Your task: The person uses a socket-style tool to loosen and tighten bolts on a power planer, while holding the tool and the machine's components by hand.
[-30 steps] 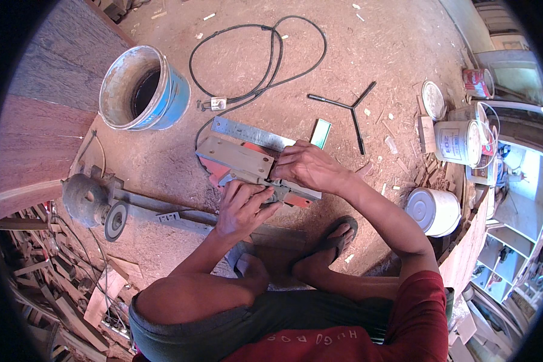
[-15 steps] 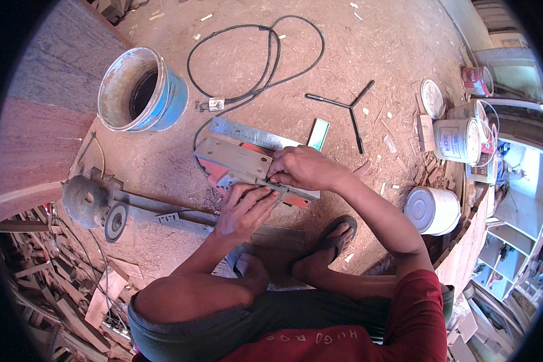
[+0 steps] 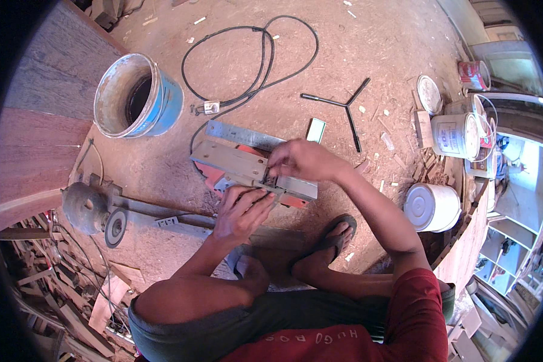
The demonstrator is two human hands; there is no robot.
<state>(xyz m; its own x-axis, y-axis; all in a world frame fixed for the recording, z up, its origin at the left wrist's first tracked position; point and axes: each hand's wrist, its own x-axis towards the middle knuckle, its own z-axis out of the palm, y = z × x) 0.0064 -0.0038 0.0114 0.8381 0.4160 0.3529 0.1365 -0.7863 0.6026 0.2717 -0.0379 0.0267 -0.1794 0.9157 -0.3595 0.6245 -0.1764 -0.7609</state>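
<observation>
An electric planer [image 3: 232, 161] lies upside down on the floor before me, its grey metal sole up and its orange-red body beneath. My left hand [image 3: 242, 212] grips the near side of the planer, fingers laid along the edge by the cutter slot. Above that slot [image 3: 270, 176], my right hand [image 3: 308, 160] has its fingers bent together; they are slightly blurred, and what they pinch, if anything, is hidden. Just behind the planer lies a flat metal straightedge [image 3: 241, 134] with holes. A small green-edged box [image 3: 316, 130] sits beyond my right hand.
A black cord [image 3: 265, 60] loops across the dusty floor. Far left stands a blue bucket [image 3: 169, 105] of dark liquid; nearer is a bench grinder [image 3: 87, 208]. A three-armed wrench [image 3: 347, 105] lies right of the box. White buckets [image 3: 431, 208] and wood scraps [image 3: 66, 301] line the sides.
My right hand has lifted a little from the cutter slot, its fingers drawn up. The left hand stays on the planer. The whole view has shifted slightly.
</observation>
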